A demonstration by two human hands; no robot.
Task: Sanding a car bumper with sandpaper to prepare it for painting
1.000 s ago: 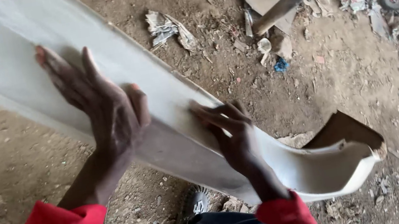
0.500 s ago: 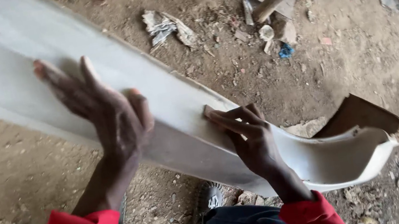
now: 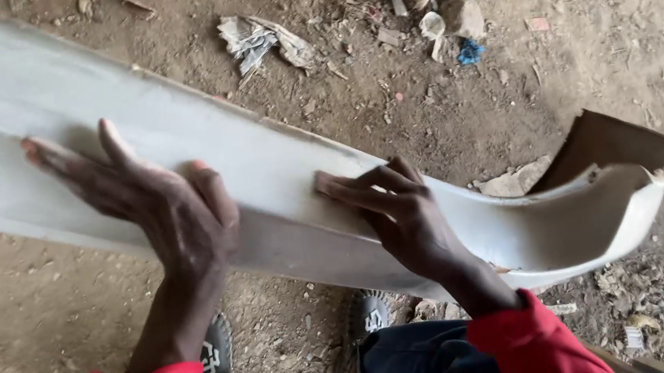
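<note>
Long white curved plastic panel point(image 3: 276, 178) runs upper-left to lower-right; left hand point(image 3: 158, 208) and right hand point(image 3: 395, 207) pressed flat on it, apart, nothing gripped.

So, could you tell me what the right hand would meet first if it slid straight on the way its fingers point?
The right hand lies flat on the long white panel, fingers aimed up-left along it. Going straight on, it would probably just cross more bare panel. The left hand sits a little below that line, though depth is hard to judge.
</note>
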